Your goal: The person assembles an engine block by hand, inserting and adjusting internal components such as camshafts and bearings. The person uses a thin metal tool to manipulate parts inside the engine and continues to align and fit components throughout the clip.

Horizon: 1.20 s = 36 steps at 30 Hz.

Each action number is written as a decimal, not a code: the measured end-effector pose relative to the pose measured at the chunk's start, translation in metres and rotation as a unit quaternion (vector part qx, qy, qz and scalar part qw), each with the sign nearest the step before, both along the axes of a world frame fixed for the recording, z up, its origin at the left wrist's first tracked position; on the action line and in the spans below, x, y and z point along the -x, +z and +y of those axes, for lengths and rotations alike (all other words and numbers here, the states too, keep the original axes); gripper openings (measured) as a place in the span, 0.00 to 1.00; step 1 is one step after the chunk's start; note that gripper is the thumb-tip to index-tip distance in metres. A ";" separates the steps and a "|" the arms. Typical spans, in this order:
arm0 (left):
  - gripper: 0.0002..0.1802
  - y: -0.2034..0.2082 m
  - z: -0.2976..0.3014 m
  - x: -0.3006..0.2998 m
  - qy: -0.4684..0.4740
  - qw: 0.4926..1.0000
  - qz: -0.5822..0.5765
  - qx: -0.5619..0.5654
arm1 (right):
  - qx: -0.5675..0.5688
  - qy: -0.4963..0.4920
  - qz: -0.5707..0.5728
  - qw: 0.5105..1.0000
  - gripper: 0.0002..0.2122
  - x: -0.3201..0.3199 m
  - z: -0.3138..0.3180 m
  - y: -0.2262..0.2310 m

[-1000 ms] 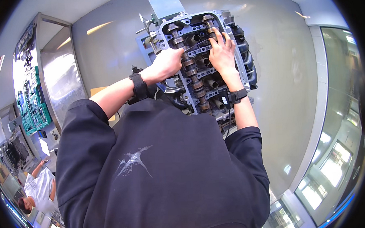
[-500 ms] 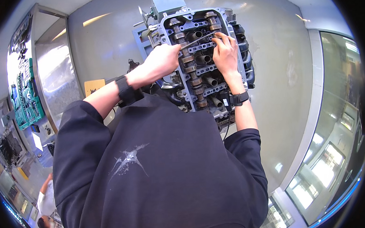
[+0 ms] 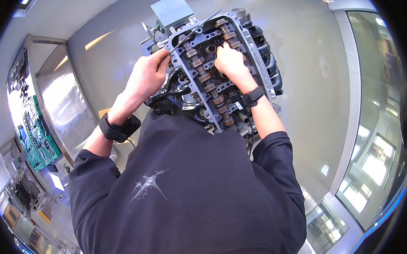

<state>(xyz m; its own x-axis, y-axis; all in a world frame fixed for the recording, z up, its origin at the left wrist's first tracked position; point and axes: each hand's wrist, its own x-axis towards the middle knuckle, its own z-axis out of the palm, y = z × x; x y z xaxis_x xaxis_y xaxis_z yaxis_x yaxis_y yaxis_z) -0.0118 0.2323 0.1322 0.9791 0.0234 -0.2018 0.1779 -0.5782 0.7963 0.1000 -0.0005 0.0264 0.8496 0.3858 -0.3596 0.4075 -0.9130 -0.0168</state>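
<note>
An engine cylinder head [image 3: 254, 62] lies open in front of me, with two camshafts showing. My left hand [image 3: 152, 70] is closed on the end of a thin metal rod [image 3: 196, 30], just off the head's left edge. The rod slants up and right across the far end of the head. My right hand [image 3: 231, 62] is over the middle of the head, fingers curled down beside the right camshaft [image 3: 228, 33]. What those fingertips grip is hidden. The left camshaft [image 3: 204, 76] runs lengthwise between my hands.
A grey box-shaped unit with a handwheel [image 3: 172, 11] stands beyond the engine. Black curved pipes [image 3: 266, 54] line its right side. Off to the left, a green tool case [image 3: 40, 135] holds several tools. Grey floor [image 3: 312, 98] surrounds the engine.
My left hand has drawn back left and off the head, taking the rod with it. My right hand has let go of the rod's far end and moved down between the camshafts.
</note>
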 end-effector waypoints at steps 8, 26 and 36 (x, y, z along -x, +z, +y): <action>0.09 -0.012 0.004 -0.019 -0.075 0.991 -0.030 0.107 | 0.113 -0.026 0.047 0.992 0.18 -0.011 0.023 0.000; 0.09 -0.053 0.031 -0.029 -0.067 0.982 0.001 0.178 | 0.154 -0.060 0.028 0.986 0.22 -0.001 0.032 -0.009; 0.10 -0.028 0.033 -0.017 -0.068 0.993 0.027 0.097 | 0.185 -0.022 0.023 0.982 0.20 0.002 0.034 -0.006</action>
<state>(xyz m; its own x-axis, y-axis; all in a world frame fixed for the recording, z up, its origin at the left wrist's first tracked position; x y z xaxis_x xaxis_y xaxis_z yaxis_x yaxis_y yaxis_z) 0.0052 0.2656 0.1037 0.9582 -0.1527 -0.2420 0.1544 -0.4360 0.8866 0.0976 0.0334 0.0202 0.8417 0.1849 -0.5072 0.3748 -0.8764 0.3024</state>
